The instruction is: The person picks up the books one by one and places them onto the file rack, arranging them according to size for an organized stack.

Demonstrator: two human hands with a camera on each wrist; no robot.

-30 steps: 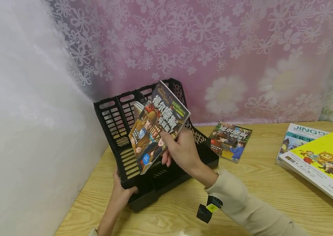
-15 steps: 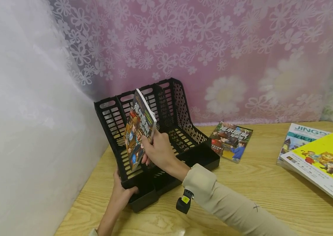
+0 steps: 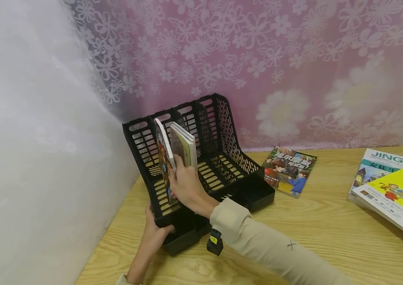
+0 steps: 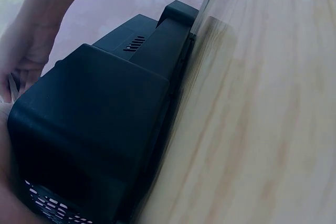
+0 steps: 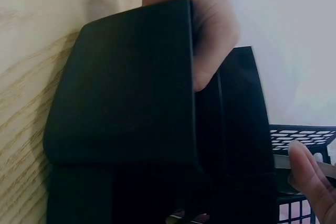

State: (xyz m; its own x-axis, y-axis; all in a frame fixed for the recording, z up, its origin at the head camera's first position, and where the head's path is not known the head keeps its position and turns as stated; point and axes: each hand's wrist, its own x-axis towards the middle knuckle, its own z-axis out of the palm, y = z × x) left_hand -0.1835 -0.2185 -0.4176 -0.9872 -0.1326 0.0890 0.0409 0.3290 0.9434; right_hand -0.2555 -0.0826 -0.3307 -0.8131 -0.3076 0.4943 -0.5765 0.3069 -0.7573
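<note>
1. Pinching a book (image 3: 165,158) by its near edge between thumb and fingers of the right hand (image 3: 188,188).
2. Holding it upright within the rack (image 3: 183,242), left of other books (image 3: 190,150); hard to tell about contact with the rack's floor.
3. Gripping the rack's front left corner with the left hand (image 3: 155,235).
4. On the table (image 3: 329,233), to the right, a loose book (image 3: 288,172) and a stack (image 3: 390,209).

Right hand (image 3: 187,186) pinching, forearm (image 3: 258,233) slanting inward; left hand (image 3: 155,234) lower, gripping, thumb (image 3: 167,229) spread
</note>
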